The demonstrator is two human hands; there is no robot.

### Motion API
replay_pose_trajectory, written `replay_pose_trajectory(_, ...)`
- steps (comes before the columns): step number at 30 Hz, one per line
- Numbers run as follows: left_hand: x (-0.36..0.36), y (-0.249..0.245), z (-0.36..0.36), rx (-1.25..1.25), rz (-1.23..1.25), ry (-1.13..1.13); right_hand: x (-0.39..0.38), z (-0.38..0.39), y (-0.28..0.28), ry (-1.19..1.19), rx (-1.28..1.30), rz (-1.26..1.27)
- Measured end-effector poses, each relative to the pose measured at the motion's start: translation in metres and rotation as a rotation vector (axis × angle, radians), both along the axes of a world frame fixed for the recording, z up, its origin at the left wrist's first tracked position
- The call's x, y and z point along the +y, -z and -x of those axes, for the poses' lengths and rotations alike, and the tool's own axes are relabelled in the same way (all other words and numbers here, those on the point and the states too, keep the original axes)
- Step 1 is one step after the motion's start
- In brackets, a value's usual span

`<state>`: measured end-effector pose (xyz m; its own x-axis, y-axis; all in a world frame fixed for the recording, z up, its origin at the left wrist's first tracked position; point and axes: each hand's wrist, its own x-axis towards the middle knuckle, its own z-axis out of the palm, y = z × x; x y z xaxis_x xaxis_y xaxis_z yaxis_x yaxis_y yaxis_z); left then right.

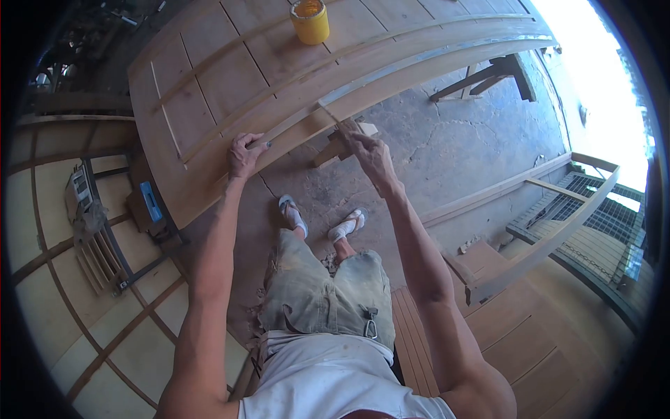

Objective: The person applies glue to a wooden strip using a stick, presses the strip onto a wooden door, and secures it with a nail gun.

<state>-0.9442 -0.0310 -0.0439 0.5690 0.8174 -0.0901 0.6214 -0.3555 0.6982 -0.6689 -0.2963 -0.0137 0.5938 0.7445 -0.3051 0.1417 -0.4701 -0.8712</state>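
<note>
A large wooden door panel (222,59) lies flat, with a long rail (300,117) along its near edge. A bluish-white smear runs over the right part of this rail. My left hand (243,155) is closed on the rail towards its left end, thumb and fingers bent over the wood. In my right hand (372,155) is a thin, flat stick-like tool (329,114), gripped between the fingers. Its far tip touches the rail where the smear begins. An open yellow tub (310,24), stained around the rim, stands on the panel beyond my hands.
A wooden trestle (499,75) supports the panel's right side, and a wooden block (328,152) shows below my right hand. A curved wooden frame (558,241) stands at right. Gridded panels (52,300) lie at left with a blue box (151,201) nearby. The concrete floor (419,146) is cracked.
</note>
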Motion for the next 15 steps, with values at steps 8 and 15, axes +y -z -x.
replay_pose_trajectory(8,0.0,-0.019,0.021,0.0,-0.064,0.124,0.007,0.059,0.007,0.262,0.24,-0.118)
replay_pose_trajectory(15,0.009,-0.024,0.107,0.11,-0.215,0.117,0.03,0.09,0.043,0.303,-0.076,-0.073)
